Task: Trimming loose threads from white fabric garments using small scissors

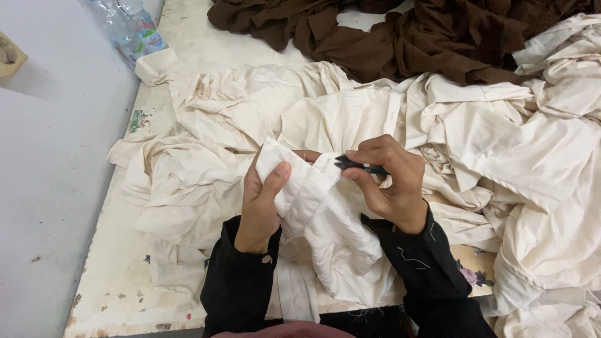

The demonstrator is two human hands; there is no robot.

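My left hand (263,197) pinches a folded piece of cream cloth (313,213), thumb on top of the fold. My right hand (388,181) grips small dark thread snips (345,164) with a green handle, their tips touching the seam edge of the same cloth. The cloth hangs down between my black sleeves toward the table's near edge.
A big heap of cream garments (501,156) covers the worn white table (119,294). Dark brown fabric (400,37) lies at the back. A crushed plastic bottle (134,28) sits at the far left corner. Grey floor lies to the left of the table.
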